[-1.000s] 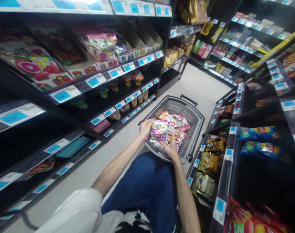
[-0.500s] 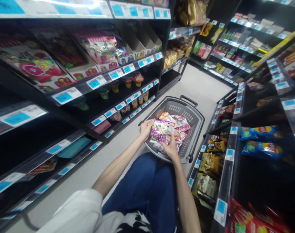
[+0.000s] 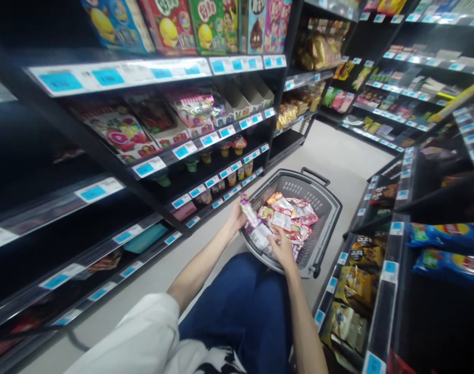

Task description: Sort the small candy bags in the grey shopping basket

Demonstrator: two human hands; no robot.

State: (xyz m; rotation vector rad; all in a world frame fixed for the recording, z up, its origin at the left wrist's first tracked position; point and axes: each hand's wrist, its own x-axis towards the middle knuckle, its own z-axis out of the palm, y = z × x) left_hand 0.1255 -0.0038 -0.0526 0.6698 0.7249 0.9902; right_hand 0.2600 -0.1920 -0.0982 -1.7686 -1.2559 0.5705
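Observation:
My left hand is closed on a purple gummy candy bag, tilted nearly edge-on above the basket's left rim. In the grey shopping basket lies a pile of gummy candy bags, some red and orange, several with silver backs up. My right hand is low over the near part of the pile. Its thumb and fingers are bent at the edge of a silver-backed purple bag and seem to pinch it; the fingertips are partly hidden.
On the left, a black shelf holds boxed candy and jelly cups. Right-hand shelves carry blue chip bags and yellow snack packs. My knees are close against the basket, which stands on the pale aisle floor.
The purple bag was face-up between both hands; now only my left hand has it, turned on edge to the left. My right hand has let it go. The view has shifted up and left.

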